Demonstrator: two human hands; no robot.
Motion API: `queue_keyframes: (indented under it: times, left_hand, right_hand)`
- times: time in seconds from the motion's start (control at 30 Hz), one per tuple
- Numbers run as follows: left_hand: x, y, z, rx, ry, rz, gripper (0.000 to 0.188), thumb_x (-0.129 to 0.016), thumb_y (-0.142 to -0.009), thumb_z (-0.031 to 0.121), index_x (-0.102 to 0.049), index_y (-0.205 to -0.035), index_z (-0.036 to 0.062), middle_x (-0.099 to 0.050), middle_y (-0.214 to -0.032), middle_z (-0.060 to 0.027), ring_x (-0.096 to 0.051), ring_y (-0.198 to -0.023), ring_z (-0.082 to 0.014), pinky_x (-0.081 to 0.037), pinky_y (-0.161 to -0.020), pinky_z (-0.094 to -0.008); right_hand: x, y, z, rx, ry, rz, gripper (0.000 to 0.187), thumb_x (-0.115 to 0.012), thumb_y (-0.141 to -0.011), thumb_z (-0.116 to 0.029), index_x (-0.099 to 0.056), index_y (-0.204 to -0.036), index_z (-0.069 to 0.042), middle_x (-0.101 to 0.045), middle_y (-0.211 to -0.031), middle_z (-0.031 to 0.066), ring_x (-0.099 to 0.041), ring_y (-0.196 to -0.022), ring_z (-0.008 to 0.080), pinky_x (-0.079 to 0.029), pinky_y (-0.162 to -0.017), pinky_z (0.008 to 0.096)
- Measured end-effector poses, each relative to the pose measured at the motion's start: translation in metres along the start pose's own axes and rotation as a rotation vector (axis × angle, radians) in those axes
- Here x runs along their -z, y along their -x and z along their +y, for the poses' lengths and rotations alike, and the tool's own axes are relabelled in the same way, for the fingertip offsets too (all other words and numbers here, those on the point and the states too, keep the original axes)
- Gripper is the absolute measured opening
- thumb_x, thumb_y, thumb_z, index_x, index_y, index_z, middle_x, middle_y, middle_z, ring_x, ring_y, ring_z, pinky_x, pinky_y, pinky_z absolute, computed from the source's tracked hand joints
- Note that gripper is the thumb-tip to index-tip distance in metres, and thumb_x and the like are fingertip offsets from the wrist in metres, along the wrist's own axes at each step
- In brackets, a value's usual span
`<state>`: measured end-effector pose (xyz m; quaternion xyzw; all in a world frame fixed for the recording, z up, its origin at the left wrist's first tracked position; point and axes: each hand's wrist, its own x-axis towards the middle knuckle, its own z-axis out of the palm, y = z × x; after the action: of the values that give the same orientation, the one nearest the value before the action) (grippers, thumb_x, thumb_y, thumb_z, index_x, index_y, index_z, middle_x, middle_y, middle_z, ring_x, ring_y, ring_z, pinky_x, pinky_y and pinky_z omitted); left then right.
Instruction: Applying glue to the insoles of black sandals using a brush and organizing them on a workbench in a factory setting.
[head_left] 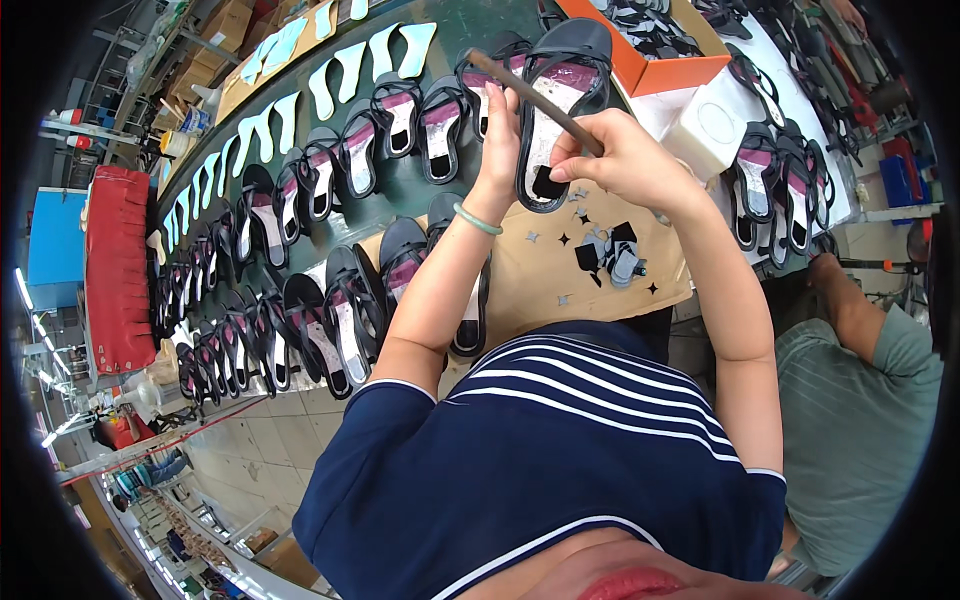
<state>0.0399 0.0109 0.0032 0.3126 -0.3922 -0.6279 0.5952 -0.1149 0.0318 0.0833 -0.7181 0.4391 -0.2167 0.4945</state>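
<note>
My left hand supports a black sandal by its left side, fingers pointing up along the edge; its palm side is partly hidden. The sandal is tilted up, strap end away from me, showing a whitish footbed with a purple area. A small black pad lies at its heel. Thumb and fingertips of my right hand press on that heel area. A long brown stick is tucked in the same right hand and slants across the sandal toward the upper left.
Two rows of black sandals line the green table, with pale insoles behind. Loose black and grey cutouts lie on brown paper. At right are an orange box, a white container and a seated person.
</note>
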Motion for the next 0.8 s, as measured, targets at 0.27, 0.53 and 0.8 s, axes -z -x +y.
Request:
queue_keyframes:
  times: [0.27, 0.53, 0.8]
  left_hand:
    - [0.003, 0.006, -0.006, -0.007, 0.027, -0.005, 0.070, -0.020, -0.099, 0.056, -0.033, -0.139, 0.0001, -0.054, -0.121, -0.0102, -0.054, -0.108, -0.0175, -0.044, -0.095, -0.0318]
    - [0.003, 0.005, 0.006, 0.030, 0.263, -0.101, 0.077, -0.018, -0.095, 0.064, -0.038, -0.138, 0.0027, -0.053, -0.130, -0.0140, -0.054, -0.117, -0.0232, -0.045, -0.098, -0.0348]
    - [0.024, 0.001, -0.015, 0.242, 0.540, -0.344, 0.065, -0.024, -0.095, 0.063, -0.049, -0.124, 0.0111, -0.063, -0.104, -0.0099, -0.067, -0.075, -0.0214, -0.055, -0.051, -0.0307]
  right_hand:
    - [-0.022, -0.001, 0.006, 0.139, 0.329, 0.251, 0.011, -0.071, -0.071, -0.005, -0.064, -0.077, 0.001, -0.063, -0.075, 0.0150, -0.063, -0.066, 0.0231, -0.046, -0.060, 0.0366]
    - [0.014, 0.033, -0.008, 0.132, -0.332, 0.444, 0.012, -0.063, -0.087, -0.005, -0.061, -0.098, 0.000, -0.059, -0.075, -0.0025, -0.045, -0.056, 0.0003, -0.035, -0.049, 0.0174]
    - [0.013, 0.045, -0.015, 0.072, -0.717, -0.093, 0.036, -0.047, -0.092, -0.002, -0.056, -0.126, -0.001, -0.059, -0.066, 0.0059, -0.035, -0.036, 0.0014, -0.025, -0.035, 0.0170]
